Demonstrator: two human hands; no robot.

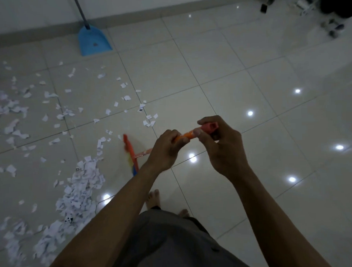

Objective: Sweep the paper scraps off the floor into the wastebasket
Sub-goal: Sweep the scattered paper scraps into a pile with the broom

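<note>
1. Paper scraps (pixel 81 186): white, torn bits, strewn over the floor (pixel 229 71) at left, heaped beside the broom (pixel 134 154) head.
2. Our left hand (pixel 167 148) and right hand (pixel 221 147) both have fingers clamped on the orange broom handle.

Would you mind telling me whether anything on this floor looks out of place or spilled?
Yes: torn paper scraps litter the tiles on the left, heaped beside the broom and strewn toward the blue dustpan by the wall.

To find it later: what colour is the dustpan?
The dustpan is blue; head view.
</note>
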